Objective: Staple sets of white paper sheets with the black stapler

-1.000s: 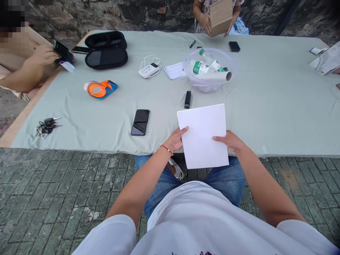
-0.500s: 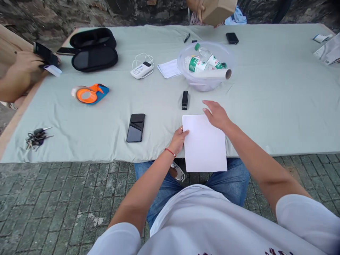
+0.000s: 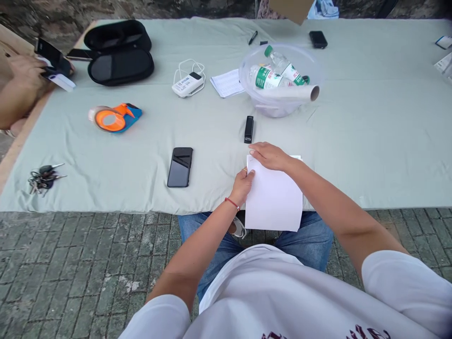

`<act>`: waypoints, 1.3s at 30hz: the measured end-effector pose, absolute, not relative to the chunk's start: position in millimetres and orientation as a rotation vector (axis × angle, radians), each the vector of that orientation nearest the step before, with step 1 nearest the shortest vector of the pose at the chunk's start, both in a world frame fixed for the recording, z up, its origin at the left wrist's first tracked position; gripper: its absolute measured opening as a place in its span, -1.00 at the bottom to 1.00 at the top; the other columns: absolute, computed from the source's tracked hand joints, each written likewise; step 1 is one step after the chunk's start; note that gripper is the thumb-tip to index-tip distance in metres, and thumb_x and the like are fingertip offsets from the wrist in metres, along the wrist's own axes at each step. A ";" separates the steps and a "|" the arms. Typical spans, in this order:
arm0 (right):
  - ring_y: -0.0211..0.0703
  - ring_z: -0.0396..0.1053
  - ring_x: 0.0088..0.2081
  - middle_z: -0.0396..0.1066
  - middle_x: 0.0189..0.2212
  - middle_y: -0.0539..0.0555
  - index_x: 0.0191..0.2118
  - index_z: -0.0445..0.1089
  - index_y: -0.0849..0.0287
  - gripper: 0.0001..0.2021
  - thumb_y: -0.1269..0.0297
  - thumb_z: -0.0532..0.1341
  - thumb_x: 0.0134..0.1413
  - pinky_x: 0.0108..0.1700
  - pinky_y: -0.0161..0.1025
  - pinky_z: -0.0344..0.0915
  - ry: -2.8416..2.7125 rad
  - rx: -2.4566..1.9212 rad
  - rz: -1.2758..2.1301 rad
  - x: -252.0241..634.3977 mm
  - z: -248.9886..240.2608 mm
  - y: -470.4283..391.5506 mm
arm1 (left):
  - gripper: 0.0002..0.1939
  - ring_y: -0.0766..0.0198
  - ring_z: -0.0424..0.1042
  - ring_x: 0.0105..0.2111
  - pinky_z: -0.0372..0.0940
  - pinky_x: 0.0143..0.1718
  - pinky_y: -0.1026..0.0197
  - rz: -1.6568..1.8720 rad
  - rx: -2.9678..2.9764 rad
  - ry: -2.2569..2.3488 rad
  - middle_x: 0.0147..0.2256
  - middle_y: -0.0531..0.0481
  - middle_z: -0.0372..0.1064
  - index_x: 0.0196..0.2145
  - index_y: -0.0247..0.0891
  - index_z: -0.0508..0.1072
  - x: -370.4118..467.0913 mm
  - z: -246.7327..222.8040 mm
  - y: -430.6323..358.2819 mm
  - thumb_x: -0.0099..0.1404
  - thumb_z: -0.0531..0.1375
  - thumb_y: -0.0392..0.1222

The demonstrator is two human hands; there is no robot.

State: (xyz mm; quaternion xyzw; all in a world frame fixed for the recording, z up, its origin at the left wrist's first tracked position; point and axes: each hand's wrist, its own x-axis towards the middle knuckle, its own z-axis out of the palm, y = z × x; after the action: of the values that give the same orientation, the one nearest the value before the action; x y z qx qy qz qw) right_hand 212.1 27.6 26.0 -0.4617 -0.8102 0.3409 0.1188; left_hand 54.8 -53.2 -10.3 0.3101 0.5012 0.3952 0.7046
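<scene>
White paper sheets [image 3: 273, 200] hang partly over the table's front edge, above my lap. My left hand [image 3: 243, 184] is closed on their left edge, thumb on top. Across their top edge lies my right hand [image 3: 270, 156], fingers stretched out toward the upper left corner. A small dark mark shows near that corner. Just beyond my right fingertips a black stapler [image 3: 249, 129] rests on the cloth. To the left of my left hand lies a black smartphone [image 3: 180, 167].
A clear plastic basin [image 3: 278, 106] holds bottles and a cardboard tube. Also on the cloth are printed papers [image 3: 226, 84], a white corded device [image 3: 188, 84], a tape dispenser [image 3: 115, 117], keys [image 3: 44, 179] and a black case [image 3: 120, 66]. Another person's hands [image 3: 26, 75] hold a dark object at left.
My right hand has moved left and down onto the top of the sheets. My left hand keeps its hold. The view has shifted slightly, and the cardboard box at the back has moved mostly out of view.
</scene>
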 end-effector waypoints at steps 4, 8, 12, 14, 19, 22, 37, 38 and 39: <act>0.13 0.36 0.09 0.49 0.00 0.08 0.04 0.45 0.01 -0.54 -0.10 -0.02 0.31 0.12 0.04 0.21 -2.304 -1.407 0.960 231.8 22.7 22.8 | -0.72 0.14 0.46 -0.32 0.35 -0.24 0.10 0.890 0.706 1.227 -0.35 -0.06 0.49 -0.28 -0.24 0.40 53.6 -9.5 -51.4 0.23 0.25 0.03; 0.08 0.46 -0.08 0.54 -0.10 0.06 -0.05 0.52 0.02 -0.60 -0.08 0.10 0.23 -0.07 -0.06 0.32 -2.129 -1.679 1.018 279.0 26.5 14.7 | -0.73 0.19 0.41 -0.39 0.32 -0.30 0.14 0.893 0.733 1.281 -0.40 -0.04 0.47 -0.37 -0.25 0.41 53.0 -8.7 -50.4 0.24 0.24 0.03; -0.04 0.47 -0.28 0.57 -0.29 -0.02 -0.27 0.58 0.01 -0.69 -0.05 0.19 0.13 -0.23 -0.14 0.32 -2.057 -1.741 1.258 305.0 31.4 9.6 | -0.70 0.15 0.42 -0.34 0.33 -0.24 0.12 0.885 0.784 1.238 -0.37 -0.06 0.48 -0.31 -0.25 0.44 54.7 -12.5 -51.8 0.24 0.24 0.07; -0.07 0.46 -0.32 0.56 -0.33 -0.03 -0.32 0.57 0.02 -0.74 0.00 0.23 0.09 -0.23 -0.14 0.31 -2.038 -1.732 1.266 304.2 33.8 9.7 | -0.69 0.14 0.42 -0.31 0.32 -0.20 0.11 0.897 0.808 1.217 -0.35 -0.06 0.47 -0.29 -0.24 0.44 54.8 -15.7 -52.8 0.25 0.23 0.09; -0.06 0.46 -0.31 0.56 -0.32 -0.02 -0.31 0.57 0.03 -0.77 0.05 0.22 0.11 -0.18 -0.13 0.33 -2.096 -1.692 1.191 293.0 39.7 16.3 | -0.66 0.19 0.35 -0.30 0.28 -0.15 0.13 0.967 0.901 1.253 -0.35 -0.03 0.38 -0.39 -0.21 0.35 51.8 -22.0 -54.9 0.29 0.19 0.13; -0.02 0.48 -0.17 0.57 -0.17 -0.02 -0.15 0.56 0.00 -0.73 0.06 0.17 0.18 -0.08 -0.11 0.34 -2.197 -1.629 1.184 283.8 42.7 22.7 | -0.65 0.22 0.32 -0.30 0.27 -0.16 0.15 0.972 0.963 1.236 -0.33 -0.03 0.35 -0.39 -0.21 0.31 50.6 -23.3 -56.5 0.32 0.16 0.14; 0.04 0.42 -0.03 0.53 -0.05 0.09 -0.03 0.51 0.10 -0.62 0.06 0.06 0.28 0.00 -0.07 0.27 -2.384 -1.413 1.114 210.8 31.9 39.0 | -0.73 0.26 0.32 -0.30 0.26 -0.19 0.19 0.965 0.953 1.162 -0.32 -0.01 0.33 -0.37 -0.20 0.23 48.1 -21.8 -60.0 0.36 0.10 0.04; 0.00 0.44 -0.11 0.54 -0.13 0.07 -0.09 0.53 0.09 -0.64 0.03 0.09 0.25 -0.07 -0.12 0.29 -2.338 -1.418 1.197 209.6 32.1 39.0 | -0.72 0.25 0.32 -0.30 0.26 -0.19 0.18 0.962 0.945 1.157 -0.32 -0.01 0.33 -0.37 -0.20 0.23 48.0 -21.6 -59.9 0.35 0.10 0.05; -0.05 0.44 -0.18 0.55 -0.21 0.05 -0.15 0.54 0.09 -0.65 0.00 0.12 0.21 -0.15 -0.16 0.29 -2.281 -1.424 1.281 208.5 32.1 39.1 | -0.72 0.24 0.33 -0.29 0.26 -0.19 0.18 0.958 0.936 1.149 -0.32 -0.01 0.34 -0.36 -0.20 0.24 47.8 -21.2 -59.9 0.35 0.10 0.06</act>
State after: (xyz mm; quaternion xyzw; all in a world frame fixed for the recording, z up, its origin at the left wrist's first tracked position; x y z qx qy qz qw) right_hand 208.5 39.1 32.1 -0.4765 -0.7633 0.4285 0.0813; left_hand 47.8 -59.9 -21.2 0.4097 0.5028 0.4191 0.6353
